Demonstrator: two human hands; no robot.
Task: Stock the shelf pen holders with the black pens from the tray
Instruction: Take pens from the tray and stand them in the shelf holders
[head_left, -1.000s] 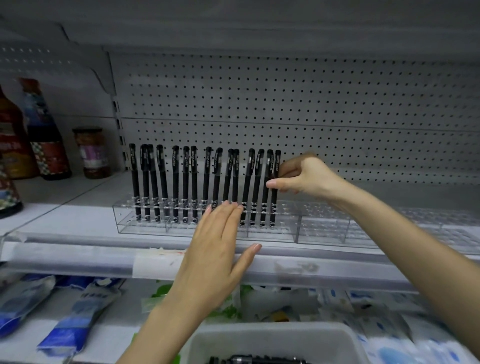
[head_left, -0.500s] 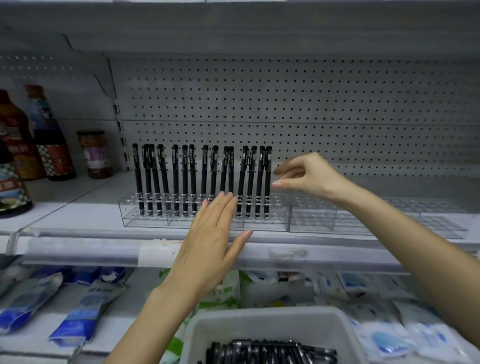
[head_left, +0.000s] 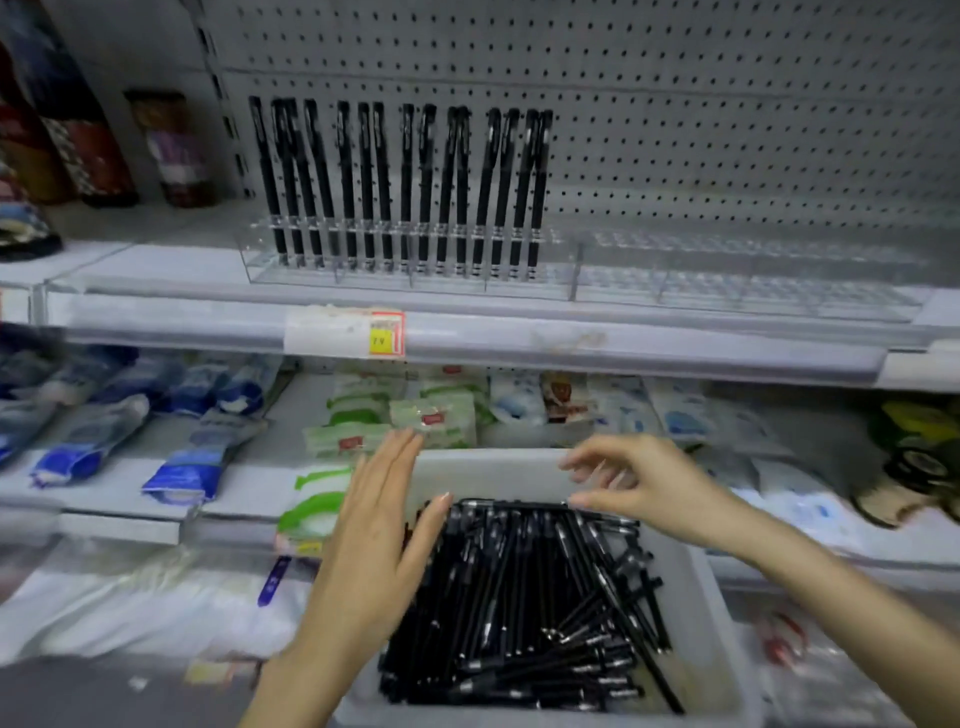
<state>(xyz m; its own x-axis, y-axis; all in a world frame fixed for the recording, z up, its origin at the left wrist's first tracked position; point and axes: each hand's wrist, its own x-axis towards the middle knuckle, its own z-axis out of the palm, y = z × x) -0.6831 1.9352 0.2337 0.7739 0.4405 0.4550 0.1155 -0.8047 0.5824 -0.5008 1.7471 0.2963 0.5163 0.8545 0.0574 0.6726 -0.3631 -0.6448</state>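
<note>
left hand (head_left: 374, 545) flat, fingers straight, hanging over the left wall of the tray (head_left: 493, 460), holding nothing. right hand (head_left: 639, 488) over the far end of the pile, fingers loosely curled, thumb low by the top pens, nothing pinched

black pens (head_left: 519, 597) lie criss-crossed in the tray. I'd rate them light, stiff, with smooth barrels, so they'd slip in a bunch and the clips could snag. best take one mid-barrel between thumb and forefinger, tip end free for the hole

pen holders (head_left: 727, 270) are clear acrylic, near the front edge of the upper shelf (head_left: 519, 338). upright pens (head_left: 405, 182) fill the left sections, right sections bare

pegboard (head_left: 675, 130) behind, bottles (head_left: 78, 130) at the shelf's left end, price label (head_left: 345, 335) on the front edge, packets (head_left: 171, 467) on the shelf below. what carries the tray is out of view
</note>
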